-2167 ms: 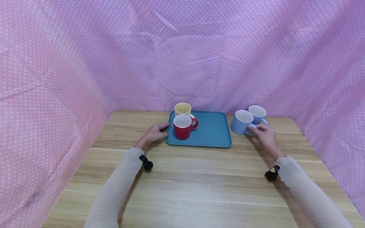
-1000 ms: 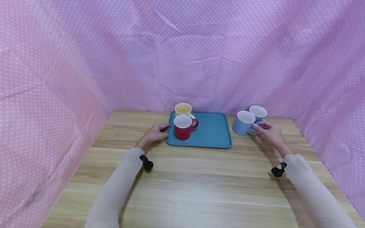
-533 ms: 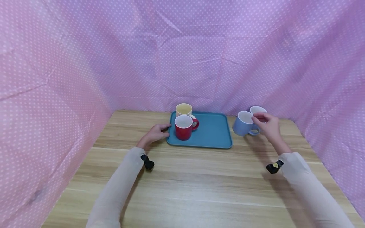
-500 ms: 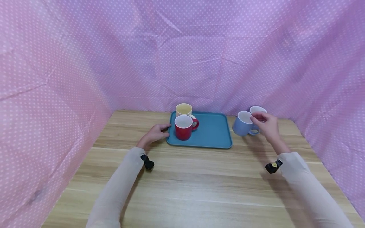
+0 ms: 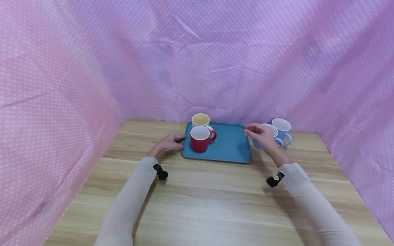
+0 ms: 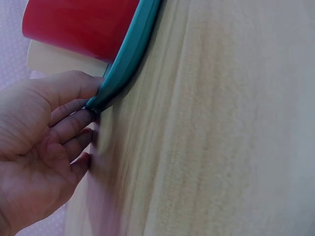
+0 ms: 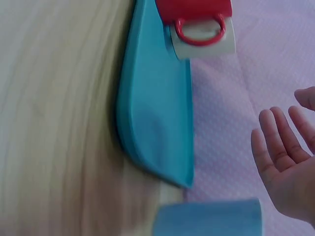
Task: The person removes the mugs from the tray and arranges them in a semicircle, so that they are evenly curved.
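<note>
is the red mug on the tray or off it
On: in the head view, the red mug stands upright within the rim of the teal tray.

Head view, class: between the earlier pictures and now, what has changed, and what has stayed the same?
The right hand has let go of the nearer blue mug and moved left, now hovering by the right edge of the teal tray. The left hand still holds the tray's left edge; the red mug, cream mug and farther blue mug stay put.

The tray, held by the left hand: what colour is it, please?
The tray is blue-green; the head view shows it best.
</note>
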Demonstrator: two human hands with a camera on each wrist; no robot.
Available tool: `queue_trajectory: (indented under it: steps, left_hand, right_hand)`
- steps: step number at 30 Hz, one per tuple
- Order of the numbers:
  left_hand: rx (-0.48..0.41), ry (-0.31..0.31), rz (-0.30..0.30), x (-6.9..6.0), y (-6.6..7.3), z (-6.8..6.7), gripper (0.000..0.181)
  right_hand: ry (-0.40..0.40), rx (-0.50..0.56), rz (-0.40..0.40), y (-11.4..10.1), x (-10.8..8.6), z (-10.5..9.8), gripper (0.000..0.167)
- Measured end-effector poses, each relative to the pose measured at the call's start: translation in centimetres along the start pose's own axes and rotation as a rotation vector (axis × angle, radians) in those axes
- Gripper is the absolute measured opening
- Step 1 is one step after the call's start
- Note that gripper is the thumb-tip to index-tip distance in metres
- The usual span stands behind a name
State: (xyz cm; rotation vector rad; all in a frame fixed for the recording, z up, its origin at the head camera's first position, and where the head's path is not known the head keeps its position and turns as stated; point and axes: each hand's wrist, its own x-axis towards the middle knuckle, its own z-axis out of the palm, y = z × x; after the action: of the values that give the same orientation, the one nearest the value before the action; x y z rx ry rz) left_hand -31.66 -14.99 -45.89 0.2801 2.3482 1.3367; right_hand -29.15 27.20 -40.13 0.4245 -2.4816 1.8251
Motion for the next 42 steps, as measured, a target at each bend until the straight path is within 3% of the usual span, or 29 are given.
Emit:
queue_trajectory:
  steps: [6, 18, 25, 29, 34, 38, 42]
  left_hand:
    - [-0.012, 0.006, 0.001, -0.1, -0.1, 0.1, 0.062]
    - [-0.055, 0.021, -0.027, -0.1, 0.0, 0.5, 0.062]
    - [-0.074, 0.016, -0.043, -0.2, -0.5, 0.9, 0.063]
    - [-0.046, 0.004, -0.02, -0.2, -0.6, 0.9, 0.061]
    - [-0.055, 0.019, -0.046, -0.3, -0.6, 0.8, 0.061]
    - [-0.031, 0.045, 0.007, -0.1, -0.6, 0.7, 0.059]
    - [0.051, 0.039, 0.107, 0.1, -0.8, 0.7, 0.055]
  right_hand:
    - [-0.107, 0.096, 0.073, 0.7, 0.8, 2.5, 0.043]
    - [-0.255, 0.15, 0.159, 1.6, 2.1, 6.9, 0.052]
    - [-0.325, 0.189, 0.21, 2.1, 1.9, 8.1, 0.057]
    - [-0.338, 0.194, 0.231, 2.1, 1.9, 8.5, 0.056]
    - [-0.346, 0.178, 0.231, 1.7, 2.1, 8.8, 0.056]
    - [-0.359, 0.178, 0.208, 1.5, 2.4, 8.9, 0.057]
    - [-0.355, 0.168, 0.213, 1.6, 2.5, 8.8, 0.057]
